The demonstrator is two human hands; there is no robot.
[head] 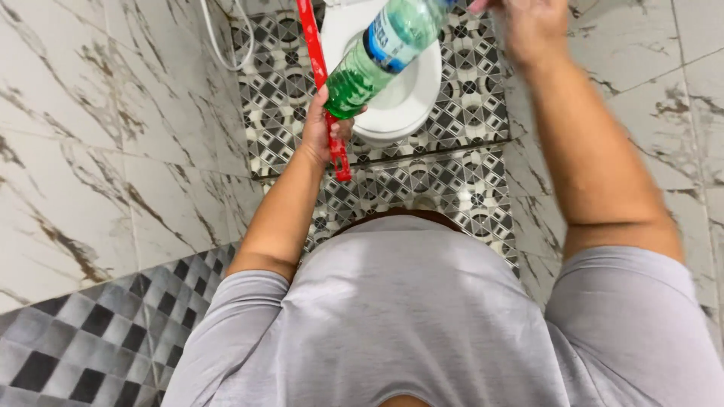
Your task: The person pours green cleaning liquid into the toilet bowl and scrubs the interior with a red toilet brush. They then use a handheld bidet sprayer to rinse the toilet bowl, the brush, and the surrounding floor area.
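Fingers of your left hand (326, 130) are clenched around two things at once — the base of a green plastic bottle (381, 51) and the red plastic handle (323, 84) of a long tool that runs from the top edge of the view down past your wrist. The bottle is tilted, its base low in your palm and its neck rising to the upper right, where your right hand (530, 26) closes on the cap end at the very top of the view; the fingertips there are cut off by the edge, so you can see the grip but not how the fingers lie. The bottle carries a blue and white label around its middle and hangs over the white toilet bowl (411, 98), which stands on the patterned black-and-white floor tiles (445, 188). Marbled white wall tiles (113, 151) rise on both sides. A white hose (219, 38) loops down the wall at upper left — well apart from your hands. Your grey shirt (407, 316) fills the lower part of the view.
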